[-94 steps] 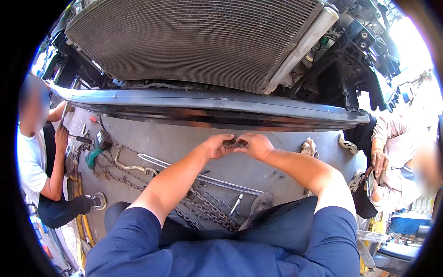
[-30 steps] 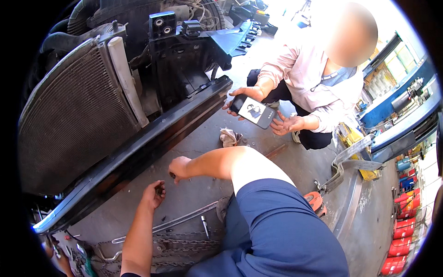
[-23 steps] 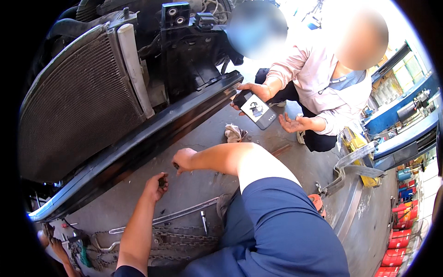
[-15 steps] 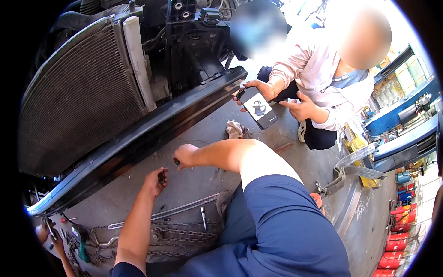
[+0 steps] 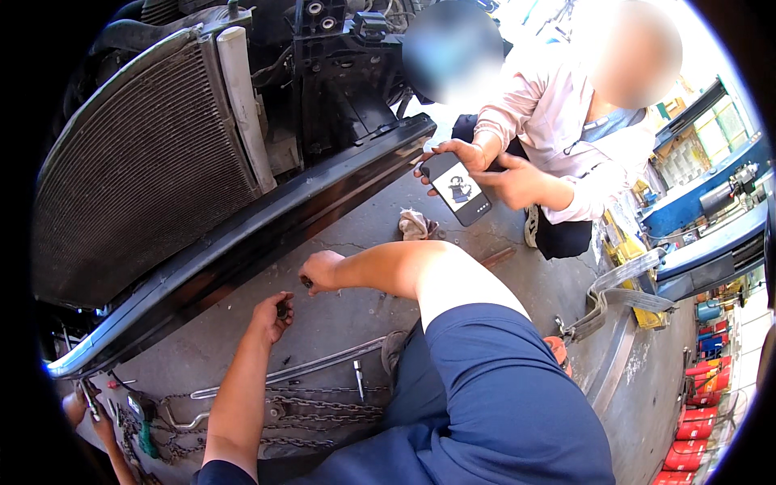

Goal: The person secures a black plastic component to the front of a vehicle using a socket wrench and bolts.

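My left hand (image 5: pixel 271 321) is held palm up with its fingers curled round a small dark piece (image 5: pixel 282 309), perhaps round; its kind I cannot make out. Just beyond and to the right, my right hand (image 5: pixel 323 272) is closed. A dark end of some small item (image 5: pixel 306 281) shows at its thumb side, and the rest is hidden in the fist. The hands are close together but apart, above the concrete floor. Nearest to them is the long black bumper beam (image 5: pixel 242 230) across the front of a vehicle, with a finned radiator (image 5: pixel 145 162) behind it.
A squatting person in a pale jacket (image 5: pixel 533 105) holds a phone (image 5: pixel 457 191) at the upper right. Floor items include a rag (image 5: pixel 416 225), chains (image 5: pixel 331 408), a long metal bar (image 5: pixel 291 371) and a socket (image 5: pixel 359 380). Another person's hands (image 5: pixel 93 404) work at the lower left.
The person in the pale jacket has brought a pointing hand in to the phone's screen. My right hand has shifted very slightly left; my left hand stays put.
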Tool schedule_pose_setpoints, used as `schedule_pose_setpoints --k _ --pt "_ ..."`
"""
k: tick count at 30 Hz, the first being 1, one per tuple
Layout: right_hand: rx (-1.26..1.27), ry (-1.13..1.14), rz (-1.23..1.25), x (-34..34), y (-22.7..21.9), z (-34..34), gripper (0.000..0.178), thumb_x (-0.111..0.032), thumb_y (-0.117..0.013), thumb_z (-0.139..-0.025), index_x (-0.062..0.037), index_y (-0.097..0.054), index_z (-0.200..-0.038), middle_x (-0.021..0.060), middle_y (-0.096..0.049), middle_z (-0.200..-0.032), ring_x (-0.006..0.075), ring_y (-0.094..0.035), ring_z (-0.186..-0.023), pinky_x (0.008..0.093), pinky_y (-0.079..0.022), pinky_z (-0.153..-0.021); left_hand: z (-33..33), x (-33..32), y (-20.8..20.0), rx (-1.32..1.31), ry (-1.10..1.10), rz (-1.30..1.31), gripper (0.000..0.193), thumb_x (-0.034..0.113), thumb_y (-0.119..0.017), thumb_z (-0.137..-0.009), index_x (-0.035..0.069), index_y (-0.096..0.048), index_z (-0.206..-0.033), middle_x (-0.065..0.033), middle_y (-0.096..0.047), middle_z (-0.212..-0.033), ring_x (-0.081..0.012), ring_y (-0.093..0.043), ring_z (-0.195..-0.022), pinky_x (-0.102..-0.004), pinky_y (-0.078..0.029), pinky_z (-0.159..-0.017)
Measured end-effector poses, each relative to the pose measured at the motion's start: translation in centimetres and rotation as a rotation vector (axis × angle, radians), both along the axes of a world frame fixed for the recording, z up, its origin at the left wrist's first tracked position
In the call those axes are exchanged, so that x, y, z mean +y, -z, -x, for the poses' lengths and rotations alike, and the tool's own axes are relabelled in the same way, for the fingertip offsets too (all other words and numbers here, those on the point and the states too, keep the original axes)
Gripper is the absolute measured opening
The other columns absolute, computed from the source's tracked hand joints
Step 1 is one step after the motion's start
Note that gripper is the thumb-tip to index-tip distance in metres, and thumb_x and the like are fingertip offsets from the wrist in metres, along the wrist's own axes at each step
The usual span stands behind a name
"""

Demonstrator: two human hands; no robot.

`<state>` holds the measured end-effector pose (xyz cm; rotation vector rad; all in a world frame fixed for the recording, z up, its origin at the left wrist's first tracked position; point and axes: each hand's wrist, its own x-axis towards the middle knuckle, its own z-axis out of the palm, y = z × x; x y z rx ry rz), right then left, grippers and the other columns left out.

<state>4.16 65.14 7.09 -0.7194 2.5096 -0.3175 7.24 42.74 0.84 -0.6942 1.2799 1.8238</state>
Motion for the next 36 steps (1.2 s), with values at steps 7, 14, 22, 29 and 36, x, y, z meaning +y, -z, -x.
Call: schedule_pose_setpoints --k 7,14,22,29,36 --pt "0.018 -0.017 0.007 0.4 -0.3 -0.2 0.033 -0.036 -0.078 -0.078 -0.0134 -0.071 -0.101 0.0116 -0.072 -0.096 0.0338 -0.067 -0.096 0.0464 -0.053 -0.082 0.3 -0.1 0.6 -0.003 0.02 0.001 0.021 0.024 -0.056 -0.097 0.006 -0.067 -0.1 -0.0031 -0.058 -0.074 -0.0176 -0.055 -0.063 -0.0289 -0.043 -0.053" --pt "0.037 -0.046 0.002 0.4 -0.4 -0.4 0.032 -0.035 -0.078 -0.078 -0.0132 -0.07 -0.1 0.012 -0.072 -0.095 0.0342 -0.067 -0.095 0.047 -0.053 -0.081 0.1 0.2 0.3 0.01 0.017 0.011 0.02 0.023 -0.056 -0.097 0.007 -0.068 -0.099 -0.0027 -0.058 -0.072 -0.0172 -0.055 -0.062 -0.0297 -0.043 -0.053" --pt "0.032 -0.032 0.006 0.8 0.4 0.3 0.034 -0.035 -0.077 -0.078 -0.0117 -0.07 -0.101 0.014 -0.071 -0.096 0.0352 -0.067 -0.095 0.048 -0.053 -0.081 0.3 0.7 -0.5 0.013 0.008 0.007 0.019 0.024 -0.059 -0.095 0.007 -0.068 -0.095 -0.0035 -0.057 -0.071 -0.0168 -0.054 -0.062 -0.0303 -0.042 -0.054" --pt "0.062 -0.117 0.011 0.6 2.0 0.4 0.039 -0.033 -0.071 -0.083 -0.0104 -0.066 -0.115 0.0148 -0.072 -0.103 0.034 -0.068 -0.095 0.0458 -0.054 -0.083 -0.3 0.0 1.6 0.125 0.039 -0.177 0.019 0.03 -0.069 -0.089 0.012 -0.066 -0.083 -0.0012 -0.054 -0.07 -0.0136 -0.05 -0.063 -0.0279 -0.038 -0.053" --pt "-0.007 -0.012 -0.039 -0.8 -0.3 -0.8 0.034 -0.036 -0.078 -0.079 -0.0134 -0.072 -0.104 0.0082 -0.073 -0.099 0.03 -0.069 -0.094 0.0404 -0.054 -0.083 -0.5 1.0 0.4 0.076 -0.077 0.004 0.017 0.024 -0.065 -0.091 0.007 -0.069 -0.09 -0.0045 -0.058 -0.068 -0.015 -0.052 -0.055 -0.0315 -0.038 -0.046"
